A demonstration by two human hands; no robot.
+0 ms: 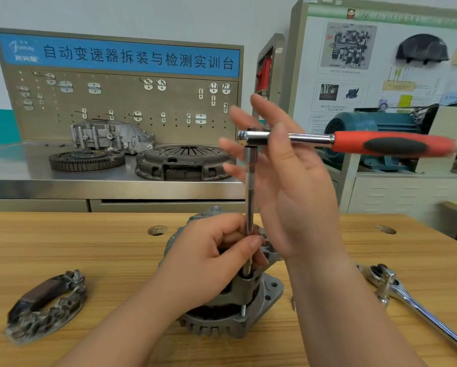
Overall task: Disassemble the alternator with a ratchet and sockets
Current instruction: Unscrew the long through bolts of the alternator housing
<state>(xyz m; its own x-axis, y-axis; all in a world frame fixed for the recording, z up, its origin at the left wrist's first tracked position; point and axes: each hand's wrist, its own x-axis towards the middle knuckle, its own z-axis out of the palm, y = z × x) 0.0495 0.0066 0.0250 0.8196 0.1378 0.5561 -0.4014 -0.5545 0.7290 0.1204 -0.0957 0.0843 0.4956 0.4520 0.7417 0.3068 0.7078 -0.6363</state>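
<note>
Closest, my left hand (pixel 211 263) pinched the slick extension (pixel 249 181) low above the heavy-looking, rigid alternator (pixel 238 327) on the bench (pixel 116 260); my right hand (pixel 293 186) lay open against the ratchet (pixel 354 141), best gripped by its handle.

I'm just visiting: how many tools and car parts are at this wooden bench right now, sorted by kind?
Ratchets: 2, the red-handled ratchet and the chrome ratchet
Extension bars: 1, the extension bar
Alternators: 1, the alternator
Removed pieces: 1, the detached curved part lying at the left
Total: 5
</note>
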